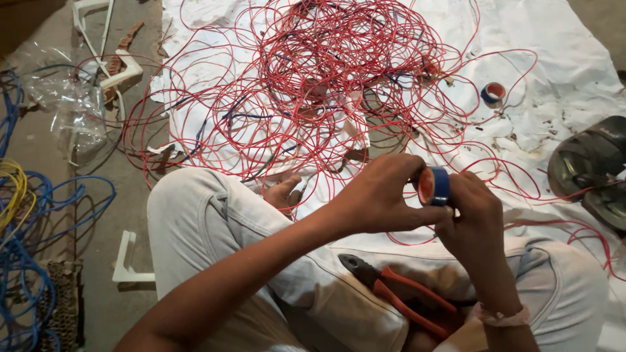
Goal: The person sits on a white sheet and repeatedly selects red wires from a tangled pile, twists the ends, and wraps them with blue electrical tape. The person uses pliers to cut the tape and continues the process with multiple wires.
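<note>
Blue and yellow cable (19,261) coiled far left. Left hand (378,195) and right hand (473,221), both closed on blue tape roll (435,186) above lap. Pliers (398,293) rest loosely on thigh; may slide off. Red wire tangle (313,85) could snag tape.

Red-handled pliers (404,296) on lap, tangled red wire (313,78), white sheet (561,58), blue cable (26,261), second tape roll (493,93)
</note>
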